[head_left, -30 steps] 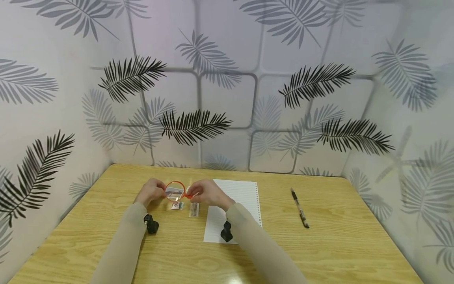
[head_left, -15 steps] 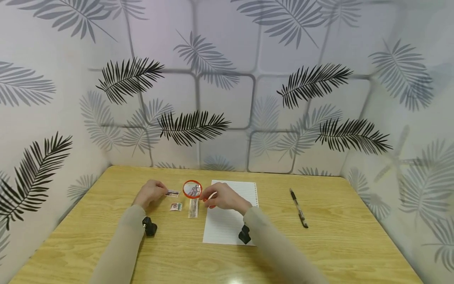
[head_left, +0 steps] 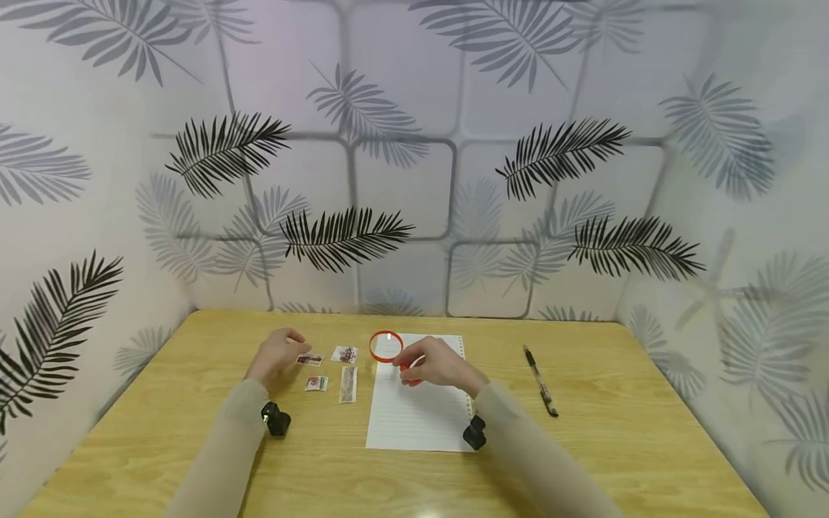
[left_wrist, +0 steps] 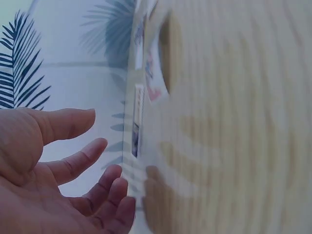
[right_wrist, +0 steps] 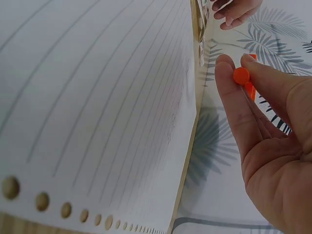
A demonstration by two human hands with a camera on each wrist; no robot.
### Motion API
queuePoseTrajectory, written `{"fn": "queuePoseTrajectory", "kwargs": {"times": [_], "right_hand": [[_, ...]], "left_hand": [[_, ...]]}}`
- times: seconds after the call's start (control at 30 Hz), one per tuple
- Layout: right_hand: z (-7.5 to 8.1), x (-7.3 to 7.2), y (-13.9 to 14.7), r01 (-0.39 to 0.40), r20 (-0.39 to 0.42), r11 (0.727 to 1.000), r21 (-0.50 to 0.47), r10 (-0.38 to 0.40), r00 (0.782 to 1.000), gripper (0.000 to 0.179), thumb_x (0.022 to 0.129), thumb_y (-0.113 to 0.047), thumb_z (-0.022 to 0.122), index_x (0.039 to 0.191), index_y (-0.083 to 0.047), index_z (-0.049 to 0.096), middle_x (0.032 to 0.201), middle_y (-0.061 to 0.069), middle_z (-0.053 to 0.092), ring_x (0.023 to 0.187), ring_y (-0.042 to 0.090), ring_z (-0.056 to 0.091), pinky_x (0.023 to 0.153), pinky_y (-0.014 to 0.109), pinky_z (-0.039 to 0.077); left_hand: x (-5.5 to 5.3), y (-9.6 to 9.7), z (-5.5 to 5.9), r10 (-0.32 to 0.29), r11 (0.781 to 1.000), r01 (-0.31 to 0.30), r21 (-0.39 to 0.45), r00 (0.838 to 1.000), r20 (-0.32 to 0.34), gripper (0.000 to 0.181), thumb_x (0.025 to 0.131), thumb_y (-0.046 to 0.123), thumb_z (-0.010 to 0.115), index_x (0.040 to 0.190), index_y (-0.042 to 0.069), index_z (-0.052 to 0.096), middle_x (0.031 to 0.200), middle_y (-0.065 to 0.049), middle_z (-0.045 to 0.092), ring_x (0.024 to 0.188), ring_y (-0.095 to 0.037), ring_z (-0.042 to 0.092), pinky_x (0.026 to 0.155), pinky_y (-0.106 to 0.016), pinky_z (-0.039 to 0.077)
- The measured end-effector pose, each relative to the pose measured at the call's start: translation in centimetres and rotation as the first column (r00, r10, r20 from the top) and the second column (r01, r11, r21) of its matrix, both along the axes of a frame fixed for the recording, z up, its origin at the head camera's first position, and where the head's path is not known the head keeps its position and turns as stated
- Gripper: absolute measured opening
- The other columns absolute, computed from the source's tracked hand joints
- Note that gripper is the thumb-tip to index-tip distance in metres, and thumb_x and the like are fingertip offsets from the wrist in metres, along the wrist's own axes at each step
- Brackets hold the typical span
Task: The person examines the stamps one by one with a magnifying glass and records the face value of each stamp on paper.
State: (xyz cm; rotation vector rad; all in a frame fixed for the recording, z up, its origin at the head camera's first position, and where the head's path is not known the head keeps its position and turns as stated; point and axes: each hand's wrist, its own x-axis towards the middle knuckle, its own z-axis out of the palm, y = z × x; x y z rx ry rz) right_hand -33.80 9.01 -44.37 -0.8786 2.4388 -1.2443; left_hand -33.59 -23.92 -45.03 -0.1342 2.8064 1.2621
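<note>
My right hand [head_left: 440, 362] pinches the handle of a red-rimmed magnifying glass [head_left: 386, 360] between thumb and fingers, its lens over the top left of a ruled sheet [head_left: 414, 417]. In the right wrist view the orange handle [right_wrist: 241, 76] points its end at the camera. My left hand [head_left: 275, 357], fingers loosely bent and holding nothing, is beside several small printed pictures, nearest a dark one [head_left: 311, 359]. Around it lie a white-edged picture [head_left: 345, 354], a small colourful one [head_left: 316, 383] and a tall narrow one [head_left: 347, 385]. One picture [left_wrist: 154, 78] curls up off the table.
A black pen [head_left: 540, 381] lies on the wooden table [head_left: 622, 432] to the right of the sheet. Faint handwriting [right_wrist: 173, 119] shows on the sheet, which has punched holes along one edge. Leaf-patterned walls [head_left: 401, 273] stand at the back and both sides.
My right hand has carried the magnifying glass rightward, off the pictures and over the ruled sheet. My left hand has stayed by the pictures, and its fingertips no longer meet the glass's rim.
</note>
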Motion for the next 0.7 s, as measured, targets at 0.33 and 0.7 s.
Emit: {"fn": "queuePoseTrajectory", "kwargs": {"times": [0.33,0.7], "right_hand": [[-0.9,-0.1,3.4,0.134,0.066,0.99,-0.043,-0.131,0.989,0.031,0.086,-0.005,0.073,0.115,0.002,0.07,0.093,0.009,0.072,0.073,0.013,0.07,0.068,0.029,0.058],[-0.9,0.2,6.3,0.245,0.077,0.969,0.017,-0.246,0.966,0.031,0.087,-0.013,0.074,0.116,-0.003,0.07,0.092,0.006,0.07,0.072,0.014,0.068,0.067,0.031,0.058]], "left_hand": [[0.0,3.0,0.9,-0.064,0.987,0.07,0.143,0.997,-0.048,0.037,0.098,0.024,0.058,0.125,0.0,0.054,0.124,-0.022,0.056,0.108,-0.034,0.056,0.085,-0.043,0.049],[-0.1,5.8,0.9,-0.126,0.989,0.134,0.065,0.985,-0.118,0.037,0.098,0.023,0.059,0.126,0.001,0.056,0.127,-0.021,0.056,0.114,-0.036,0.054,0.088,-0.047,0.048]]}}
